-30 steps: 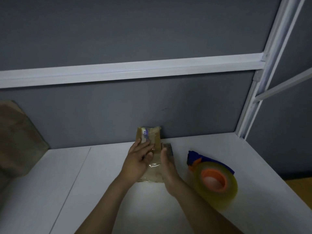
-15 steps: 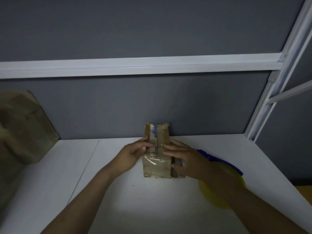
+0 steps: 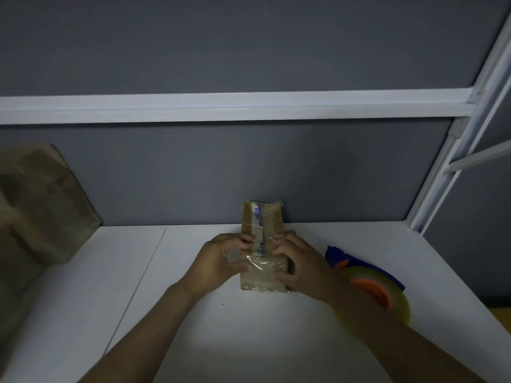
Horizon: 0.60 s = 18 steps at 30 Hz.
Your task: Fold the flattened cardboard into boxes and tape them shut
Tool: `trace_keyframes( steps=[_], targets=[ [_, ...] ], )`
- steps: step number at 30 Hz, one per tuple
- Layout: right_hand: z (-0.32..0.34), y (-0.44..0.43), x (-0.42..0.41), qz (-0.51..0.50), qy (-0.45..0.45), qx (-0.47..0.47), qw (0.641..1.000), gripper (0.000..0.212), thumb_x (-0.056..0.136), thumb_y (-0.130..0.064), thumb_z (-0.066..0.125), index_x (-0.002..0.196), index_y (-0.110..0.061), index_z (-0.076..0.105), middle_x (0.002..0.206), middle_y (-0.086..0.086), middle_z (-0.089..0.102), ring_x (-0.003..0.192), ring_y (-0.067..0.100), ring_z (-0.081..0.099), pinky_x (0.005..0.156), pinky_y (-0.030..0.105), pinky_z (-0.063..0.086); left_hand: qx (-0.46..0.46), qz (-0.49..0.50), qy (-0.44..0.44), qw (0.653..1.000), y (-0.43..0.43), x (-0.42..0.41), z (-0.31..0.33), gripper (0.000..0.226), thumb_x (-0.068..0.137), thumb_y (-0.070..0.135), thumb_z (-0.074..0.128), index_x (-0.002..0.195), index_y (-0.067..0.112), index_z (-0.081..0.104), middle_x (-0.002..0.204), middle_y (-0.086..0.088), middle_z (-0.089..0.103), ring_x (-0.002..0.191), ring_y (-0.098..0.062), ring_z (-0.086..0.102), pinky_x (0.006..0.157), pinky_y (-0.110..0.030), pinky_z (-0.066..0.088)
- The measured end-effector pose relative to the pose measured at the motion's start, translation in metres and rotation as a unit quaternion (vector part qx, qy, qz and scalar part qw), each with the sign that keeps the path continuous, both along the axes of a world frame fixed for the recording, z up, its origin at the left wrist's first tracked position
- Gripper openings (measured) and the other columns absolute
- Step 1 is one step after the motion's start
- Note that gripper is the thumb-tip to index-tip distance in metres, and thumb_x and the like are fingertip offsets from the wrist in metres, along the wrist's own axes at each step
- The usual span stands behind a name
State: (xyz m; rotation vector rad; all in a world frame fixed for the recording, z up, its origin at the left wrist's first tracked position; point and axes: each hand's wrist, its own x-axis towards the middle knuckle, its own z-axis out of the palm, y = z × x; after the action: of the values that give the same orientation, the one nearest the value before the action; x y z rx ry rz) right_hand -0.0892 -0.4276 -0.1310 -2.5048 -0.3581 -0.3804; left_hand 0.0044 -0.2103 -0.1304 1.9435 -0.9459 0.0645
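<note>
A small brown cardboard box (image 3: 262, 225) stands on the white table (image 3: 193, 327) against the grey partition, with clear tape and a strip of blue print running down its top seam. My left hand (image 3: 221, 262) grips its left side, fingers curled onto the top. My right hand (image 3: 297, 265) grips its right side the same way. A roll of clear tape with an orange core (image 3: 378, 297) on a blue dispenser lies to the right, partly behind my right forearm.
A pile of brown cardboard (image 3: 41, 214) leans against the partition at the far left. A white frame post (image 3: 453, 167) rises at the right rear corner. The table's right edge drops off beyond the tape roll.
Both hands went from lying flat on top of the box to curling around its sides. The view shifted slightly, bringing the tape roll's orange core back into sight.
</note>
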Motion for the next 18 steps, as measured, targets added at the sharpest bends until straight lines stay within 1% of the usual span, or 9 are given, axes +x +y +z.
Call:
trace_keyframes(
  steps=[2,3,5,6,8,11,13,15,18],
  targets=[
    [0.005,-0.005,-0.001,0.016,0.029,0.015,0.999,0.048,0.078,-0.047,0.066,0.114,-0.017,0.057,0.134,-0.007,0.044,0.125,0.004,0.043,0.100,0.019,0.040,0.023,-0.029,0.021,0.999,0.002,-0.001,0.005,0.054,0.055,0.035,0.090,0.101,0.042,0.063,0.121,0.030,0.057,0.113,0.002,0.055,0.100,-0.018,0.044],
    [0.008,-0.005,0.000,0.010,0.040,0.026,0.999,0.047,0.078,-0.054,0.059,0.109,-0.019,0.058,0.130,-0.009,0.045,0.121,0.004,0.046,0.097,0.021,0.042,0.031,-0.041,0.036,0.998,0.002,-0.001,0.007,0.058,0.051,0.044,0.090,0.101,0.041,0.062,0.120,0.029,0.057,0.113,0.003,0.055,0.099,-0.016,0.043],
    [0.012,0.000,0.005,-0.021,0.024,0.029,0.999,0.040,0.081,-0.058,0.045,0.092,-0.021,0.055,0.111,-0.010,0.049,0.104,0.007,0.052,0.084,0.023,0.047,0.037,-0.031,0.037,0.998,-0.002,-0.001,0.008,0.047,0.057,0.053,0.079,0.098,0.040,0.061,0.110,0.025,0.061,0.108,0.001,0.056,0.095,-0.015,0.045],
    [0.012,0.003,0.008,-0.040,0.005,0.021,0.999,0.038,0.082,-0.058,0.041,0.084,-0.022,0.051,0.102,-0.012,0.047,0.094,0.009,0.052,0.076,0.023,0.047,0.037,-0.010,0.021,0.999,-0.005,-0.003,0.007,0.040,0.061,0.055,0.073,0.094,0.036,0.062,0.105,0.023,0.061,0.103,-0.002,0.058,0.092,-0.020,0.048],
    [0.010,0.012,0.014,-0.070,-0.035,0.000,0.997,0.038,0.080,-0.060,0.042,0.079,-0.022,0.045,0.096,-0.013,0.043,0.084,0.010,0.048,0.067,0.021,0.043,0.035,0.028,-0.017,0.999,-0.010,-0.002,0.003,0.041,0.064,0.054,0.078,0.090,0.025,0.065,0.099,0.023,0.059,0.096,-0.004,0.057,0.084,-0.031,0.052],
    [0.003,0.020,0.011,-0.094,-0.054,0.006,0.994,0.043,0.079,-0.059,0.046,0.080,-0.016,0.049,0.095,-0.008,0.045,0.082,0.012,0.049,0.064,0.020,0.041,0.031,0.049,-0.054,0.997,-0.015,-0.003,-0.001,0.042,0.066,0.050,0.077,0.088,0.017,0.065,0.094,0.026,0.054,0.092,-0.001,0.053,0.078,-0.031,0.052],
    [0.002,0.019,0.006,-0.083,-0.050,-0.017,0.995,0.043,0.084,-0.050,0.054,0.089,-0.008,0.056,0.103,0.000,0.053,0.088,0.016,0.053,0.069,0.025,0.046,0.036,0.045,-0.065,0.996,-0.015,-0.002,-0.001,0.034,0.069,0.042,0.080,0.087,0.019,0.063,0.093,0.024,0.054,0.091,-0.004,0.054,0.078,-0.032,0.053],
    [0.004,0.014,0.001,-0.058,-0.035,-0.049,0.996,0.032,0.091,-0.035,0.060,0.104,-0.006,0.059,0.123,0.003,0.053,0.105,0.018,0.054,0.084,0.028,0.048,0.049,0.033,-0.062,0.996,-0.012,-0.002,-0.001,0.027,0.073,0.029,0.082,0.088,0.022,0.062,0.094,0.023,0.055,0.093,-0.009,0.055,0.080,-0.035,0.053],
    [0.009,-0.001,-0.003,-0.021,0.010,-0.037,0.999,0.028,0.096,-0.024,0.054,0.120,-0.010,0.058,0.142,-0.002,0.043,0.125,0.011,0.044,0.103,0.021,0.036,0.054,0.004,-0.051,0.997,-0.006,0.001,-0.001,0.022,0.079,0.024,0.078,0.096,0.020,0.065,0.100,0.027,0.055,0.099,-0.006,0.057,0.088,-0.030,0.053]
  ],
)
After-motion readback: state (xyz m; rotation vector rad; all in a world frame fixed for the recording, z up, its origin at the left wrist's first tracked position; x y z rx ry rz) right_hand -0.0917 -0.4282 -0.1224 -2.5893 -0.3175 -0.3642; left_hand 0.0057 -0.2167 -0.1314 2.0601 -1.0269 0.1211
